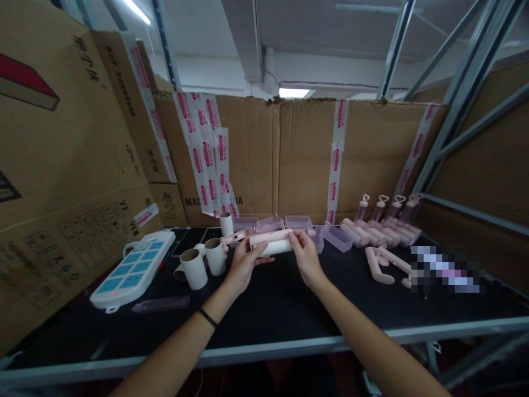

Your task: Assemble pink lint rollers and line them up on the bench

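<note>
Both hands hold a pale pink cylinder with a white roll along its lower side (271, 242) above the middle of the black table. My left hand (243, 264) has its fingers wrapped round the left end. At the right end, the fingers of my right hand (305, 255) are pressed on it. Just left of my left hand stand white cardboard tubes (194, 270). Behind the hands lie translucent purple trays (297, 223) and a pink part (237, 236), partly hidden by my left hand.
A white power strip (134, 270) lies at the left, with a purple translucent piece (161, 304) near it. Pink cylinders (374, 232), several with heart-shaped tops, are at the back right. Pink curved parts (378, 266) lie nearer. Cardboard walls (306, 160) enclose the table.
</note>
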Action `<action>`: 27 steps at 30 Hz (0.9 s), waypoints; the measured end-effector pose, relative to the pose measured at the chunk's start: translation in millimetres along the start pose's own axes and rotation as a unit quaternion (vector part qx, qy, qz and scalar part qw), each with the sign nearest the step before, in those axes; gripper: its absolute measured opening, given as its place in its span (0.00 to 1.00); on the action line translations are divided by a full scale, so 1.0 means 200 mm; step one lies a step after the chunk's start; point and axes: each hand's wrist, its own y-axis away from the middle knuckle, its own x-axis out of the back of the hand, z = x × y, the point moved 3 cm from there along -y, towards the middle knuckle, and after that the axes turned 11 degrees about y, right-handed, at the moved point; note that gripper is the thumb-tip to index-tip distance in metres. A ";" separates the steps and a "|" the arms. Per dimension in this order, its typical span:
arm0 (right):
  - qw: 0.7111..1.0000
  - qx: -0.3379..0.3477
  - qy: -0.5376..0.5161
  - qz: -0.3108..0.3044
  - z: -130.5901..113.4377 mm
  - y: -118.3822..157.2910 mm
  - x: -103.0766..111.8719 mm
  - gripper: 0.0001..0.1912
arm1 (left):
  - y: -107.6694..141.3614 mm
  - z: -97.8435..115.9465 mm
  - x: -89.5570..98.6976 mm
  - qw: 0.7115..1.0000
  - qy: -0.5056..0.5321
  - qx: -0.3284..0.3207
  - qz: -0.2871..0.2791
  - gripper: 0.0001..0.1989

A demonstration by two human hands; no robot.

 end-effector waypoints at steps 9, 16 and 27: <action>0.999 0.025 0.022 -0.033 0.01 0.00 -0.01 0.19 | 0.01 0.01 0.00 0.999 0.049 -0.013 0.004 0.22; 0.918 0.128 0.373 -0.023 0.07 -0.23 0.18 0.14 | 0.00 0.00 0.04 0.997 0.052 -0.040 0.035 0.22; 0.768 0.160 0.595 -0.175 0.22 -0.42 0.15 0.13 | -0.02 -0.03 0.08 0.996 0.054 -0.028 0.072 0.24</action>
